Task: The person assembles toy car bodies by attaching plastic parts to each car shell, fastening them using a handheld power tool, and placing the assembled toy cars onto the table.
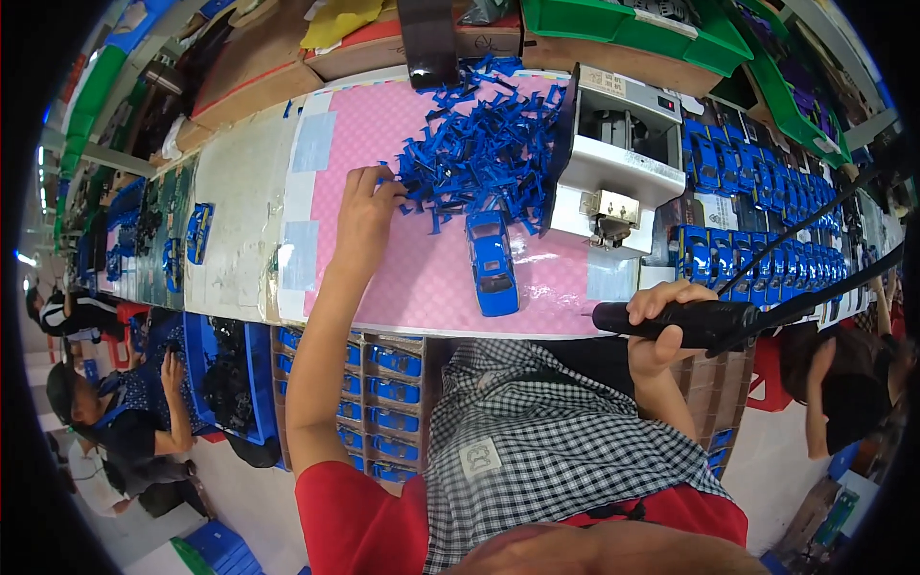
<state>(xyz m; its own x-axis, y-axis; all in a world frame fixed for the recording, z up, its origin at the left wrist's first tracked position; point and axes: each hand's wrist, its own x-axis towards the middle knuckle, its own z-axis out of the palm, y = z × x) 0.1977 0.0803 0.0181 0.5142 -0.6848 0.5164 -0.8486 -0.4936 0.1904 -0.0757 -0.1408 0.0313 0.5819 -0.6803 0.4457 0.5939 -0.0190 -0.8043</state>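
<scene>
My left hand (368, 213) is at the left edge of a heap of small blue plastic parts (479, 144) on a pink mat (383, 268). Its fingers are bent together against the outermost pieces; what they pinch, if anything, is too small to make out. My right hand (666, 321) is wrapped round a black electric screwdriver (623, 319) at the mat's right front corner, its tip pointing left. Between the hands a blue toy car body (492, 264) lies on the mat, touched by neither hand.
A grey-white metal machine (623, 158) stands right of the heap. Rows of blue car bodies (757, 254) lie farther right. Green bins (661, 29) line the back. A dark cable (815, 297) runs from the screwdriver. Other people (134, 412) sit at left and right.
</scene>
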